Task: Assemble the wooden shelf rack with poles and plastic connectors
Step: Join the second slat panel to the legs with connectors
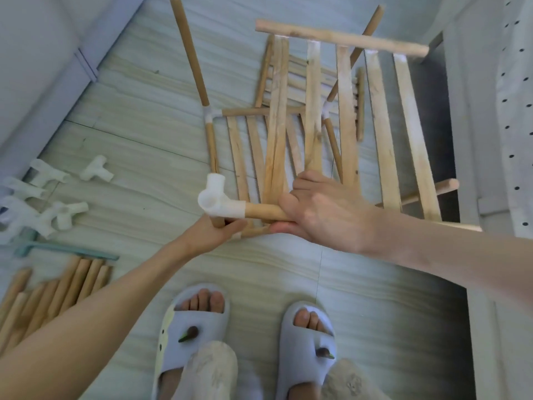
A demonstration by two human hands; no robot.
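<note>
A partly built wooden rack stands on the floor in front of me. My right hand grips the near rail of a slatted shelf panel, which is lifted and tilted away from me. A white plastic corner connector caps that rail's left end. My left hand holds a short upright pole just under the connector. Behind it, another white connector joins a tall pole to a lower shelf panel lying near the floor.
Several loose white connectors lie on the floor at the left. A bundle of spare poles lies at lower left beside a teal strip. White furniture stands at left and right. My slippered feet are below the rack.
</note>
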